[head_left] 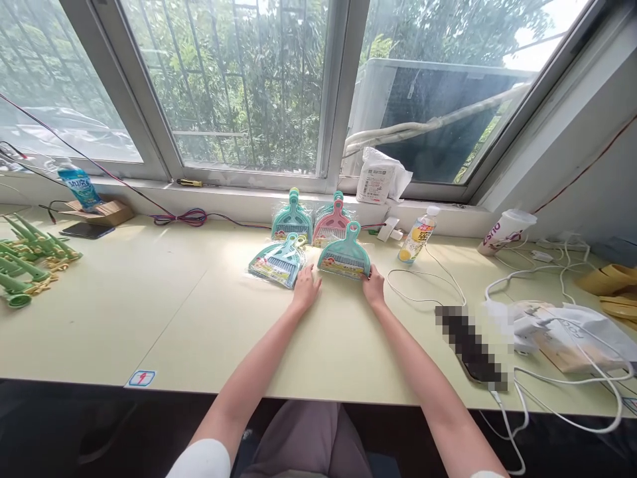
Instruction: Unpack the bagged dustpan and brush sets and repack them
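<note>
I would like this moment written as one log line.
left hand: beside left front dustpan set | right hand: grips right front dustpan set, lower corner | behind: pink dustpan set

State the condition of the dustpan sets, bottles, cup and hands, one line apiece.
Front right dustpan set: handle up
Right hand: gripping that set's corner
Front left dustpan set: bagged
Left hand: open, palm down
Rear green dustpan set: wrapped, handle up
Pink dustpan set: wrapped, handle up
Blue bottle: upright
Drink bottle: capped, upright
Cup: lidded, upright
</note>
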Tool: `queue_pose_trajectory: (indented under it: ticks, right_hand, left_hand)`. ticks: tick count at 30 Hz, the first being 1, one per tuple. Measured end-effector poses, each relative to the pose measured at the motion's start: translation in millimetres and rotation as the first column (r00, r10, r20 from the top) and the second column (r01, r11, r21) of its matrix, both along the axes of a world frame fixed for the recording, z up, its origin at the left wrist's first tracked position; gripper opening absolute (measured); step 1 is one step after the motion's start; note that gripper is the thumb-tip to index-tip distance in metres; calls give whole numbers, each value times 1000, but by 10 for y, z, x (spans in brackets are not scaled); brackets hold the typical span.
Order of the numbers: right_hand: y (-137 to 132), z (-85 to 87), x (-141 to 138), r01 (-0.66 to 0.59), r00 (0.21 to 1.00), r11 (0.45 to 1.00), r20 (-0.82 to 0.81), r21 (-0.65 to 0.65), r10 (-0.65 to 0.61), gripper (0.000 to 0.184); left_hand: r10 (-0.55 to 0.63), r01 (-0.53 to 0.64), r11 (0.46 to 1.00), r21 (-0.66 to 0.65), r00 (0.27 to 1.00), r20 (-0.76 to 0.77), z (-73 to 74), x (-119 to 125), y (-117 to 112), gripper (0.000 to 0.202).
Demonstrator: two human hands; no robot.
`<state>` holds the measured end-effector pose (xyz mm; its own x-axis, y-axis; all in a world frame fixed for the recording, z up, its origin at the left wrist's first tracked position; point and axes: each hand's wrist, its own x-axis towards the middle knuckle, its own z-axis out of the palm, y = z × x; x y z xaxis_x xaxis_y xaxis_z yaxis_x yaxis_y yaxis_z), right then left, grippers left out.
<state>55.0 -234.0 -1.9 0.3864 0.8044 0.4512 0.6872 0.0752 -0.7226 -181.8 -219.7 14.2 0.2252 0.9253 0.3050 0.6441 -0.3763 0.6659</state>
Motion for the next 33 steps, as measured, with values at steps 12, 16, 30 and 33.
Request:
queue_pose_trajectory:
  ticks: [12,16,30,33]
  right_hand:
    - [1149,46,-197,139,989,989,59,-40,-137,40]
    - [1417,53,-222,199,980,979,28,-36,-198,40]
    - [1701,21,-109,345,938,937,-18,-54,-347,39]
    - [1740,1,-79,276,960,951,-5,-137,-280,40]
  left_hand:
    - [-74,65,994,-86,992,-103,-47,-11,39,53]
    - [-80,68,994,-83,986,-144,-32,-17,47,48]
    - [-104,89,991,-98,981,-163,48,-19,21,37]
    - [-105,89,991,-101,981,-165,60,-23,14,36]
